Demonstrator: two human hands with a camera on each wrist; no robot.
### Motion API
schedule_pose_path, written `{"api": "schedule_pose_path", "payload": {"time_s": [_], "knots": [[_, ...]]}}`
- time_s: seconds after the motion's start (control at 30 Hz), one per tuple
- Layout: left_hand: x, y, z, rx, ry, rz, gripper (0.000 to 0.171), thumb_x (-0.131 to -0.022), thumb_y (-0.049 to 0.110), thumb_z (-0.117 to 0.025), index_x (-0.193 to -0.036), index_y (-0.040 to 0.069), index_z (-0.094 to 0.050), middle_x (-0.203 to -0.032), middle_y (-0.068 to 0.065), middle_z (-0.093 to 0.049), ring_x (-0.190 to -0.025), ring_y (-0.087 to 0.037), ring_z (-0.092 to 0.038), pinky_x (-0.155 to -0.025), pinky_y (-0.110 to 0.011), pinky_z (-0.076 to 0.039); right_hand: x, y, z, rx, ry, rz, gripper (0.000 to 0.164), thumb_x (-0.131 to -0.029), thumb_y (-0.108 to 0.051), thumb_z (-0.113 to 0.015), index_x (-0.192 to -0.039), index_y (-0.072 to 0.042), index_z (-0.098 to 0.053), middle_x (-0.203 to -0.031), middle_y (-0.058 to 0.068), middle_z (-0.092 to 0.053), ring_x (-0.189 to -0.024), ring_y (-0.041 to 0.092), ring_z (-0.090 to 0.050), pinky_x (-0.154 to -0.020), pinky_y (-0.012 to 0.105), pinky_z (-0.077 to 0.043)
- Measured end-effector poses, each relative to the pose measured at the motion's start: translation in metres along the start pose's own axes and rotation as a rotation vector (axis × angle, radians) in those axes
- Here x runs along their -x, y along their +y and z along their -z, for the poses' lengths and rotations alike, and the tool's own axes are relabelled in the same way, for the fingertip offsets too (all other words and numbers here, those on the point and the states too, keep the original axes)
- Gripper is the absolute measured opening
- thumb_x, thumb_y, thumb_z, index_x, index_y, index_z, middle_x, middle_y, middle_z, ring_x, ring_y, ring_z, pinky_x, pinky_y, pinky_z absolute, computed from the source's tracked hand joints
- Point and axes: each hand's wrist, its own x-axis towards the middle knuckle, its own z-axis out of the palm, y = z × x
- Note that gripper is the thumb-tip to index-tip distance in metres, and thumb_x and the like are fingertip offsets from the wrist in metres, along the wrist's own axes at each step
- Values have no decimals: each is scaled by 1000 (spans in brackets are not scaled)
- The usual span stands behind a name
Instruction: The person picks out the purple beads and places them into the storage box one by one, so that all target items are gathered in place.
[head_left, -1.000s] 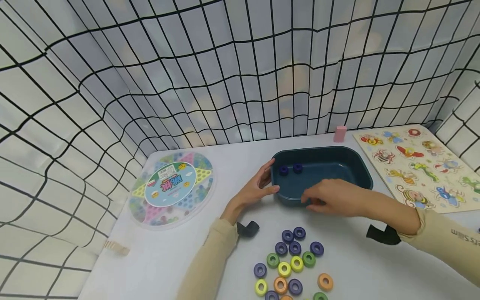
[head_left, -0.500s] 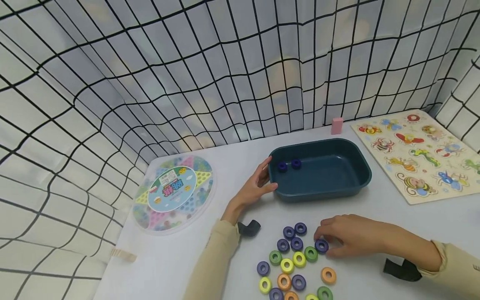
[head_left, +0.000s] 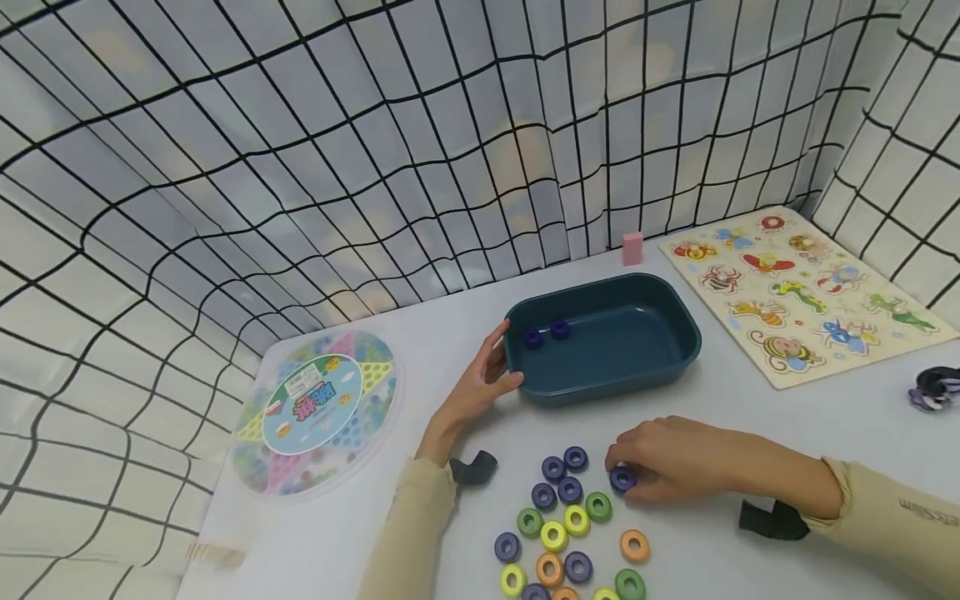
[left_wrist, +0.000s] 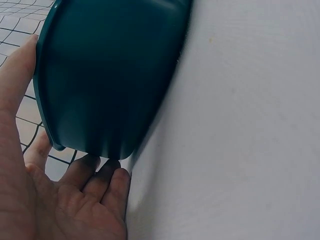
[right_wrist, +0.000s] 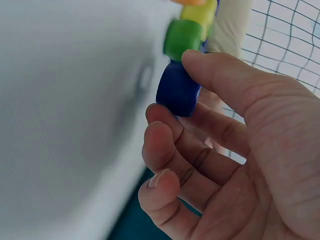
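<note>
Your right hand pinches a dark-blue ring; your left hand grasps one end of the teal tray.

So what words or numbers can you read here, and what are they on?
"Slim": looks like the end of the print on the right sleeve; the letters before it are too blurred.
Coloured characters on the round label of the clear pack: too blurred to read.
White sticker on that label: print too small.
I can't see any other words.
</note>
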Motion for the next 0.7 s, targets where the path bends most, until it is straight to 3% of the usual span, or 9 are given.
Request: {"api": "schedule_pose_path", "payload": {"time_s": [0.2, 0.4, 0.57, 0.7], "knots": [[13, 18, 5, 3, 19, 25, 76, -88, 13, -58, -146, 20, -9, -147, -19, -15, -134, -28, -19, -108, -40, -17, -3, -4, 25, -14, 31, -16, 30, -81, -38, -65, -106, -22, -62, -73, -19, -49, -65, 2, -47, -56, 19, -40], [11, 24, 3, -1, 17, 39, 77, -88, 14, -59, -146, 18, -8, -147, -18, -14, -134, -26, -19, -108, -37, -18, 0, 3, 60, -16, 97, -20, 33, -82, -41, -63, -109, -22, -61, -73, -18, -52, -65, 5, -50, -56, 20, -43], [6, 21, -1, 5, 9, 34, 77, -87, 13, -59, -146, 18, -9, -147, -17, -14, -134, -27, -19, -108, -38, -18, -12, 22, 96, 33, 158, -48, 34, -83, -37, -63, -110, -17, -61, -71, -14, -54, -63, 5, -48, -56, 22, -44], [2, 16, -4, 28, -4, 40, 77, -87, 16, -60, -146, 19, -10, -147, -16, -15, -133, -26, -20, -108, -39, -18, -33, 48, 117, 67, 151, -74, 35, -83, -31, -64, -110, -10, -60, -67, -9, -53, -58, 7, -46, -54, 24, -41]]}}
